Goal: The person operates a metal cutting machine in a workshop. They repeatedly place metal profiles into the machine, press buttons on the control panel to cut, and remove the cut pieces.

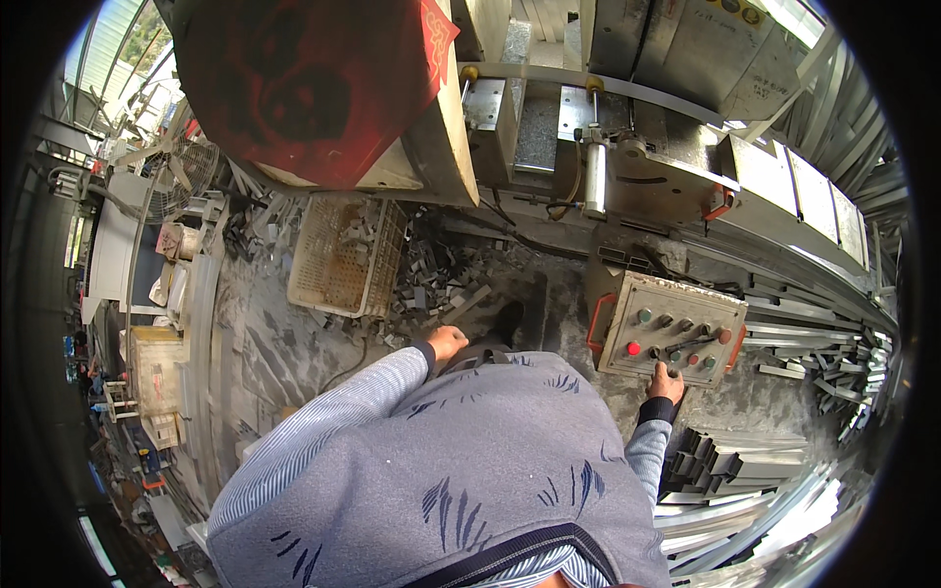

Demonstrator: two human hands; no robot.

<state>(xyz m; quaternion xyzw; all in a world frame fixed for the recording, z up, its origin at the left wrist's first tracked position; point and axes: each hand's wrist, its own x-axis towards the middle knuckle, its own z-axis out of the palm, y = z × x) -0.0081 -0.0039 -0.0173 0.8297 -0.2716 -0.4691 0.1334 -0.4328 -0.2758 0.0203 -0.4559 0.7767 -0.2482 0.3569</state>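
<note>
My right hand (666, 383) is at the lower edge of a grey control box (627, 323), its fingers closed around a small dark control knob in the bottom row. Round buttons dot the panel, among them a bright red button (633, 349) left of my fingers. In front of my body my left hand (448, 341) hangs with curled fingers, and nothing shows in it. Beyond the control box stands a large metal machine (642, 171) with a white cylinder (595, 179) and clamp blocks.
A dirty cream plastic crate (333, 303) with scraps lies ahead to the left, beside a heap of metal offcuts (431, 279). A red-covered machine guard (294, 98) hangs over it. Stacked metal profiles (725, 461) lie at right. A fan (183, 176) stands far left.
</note>
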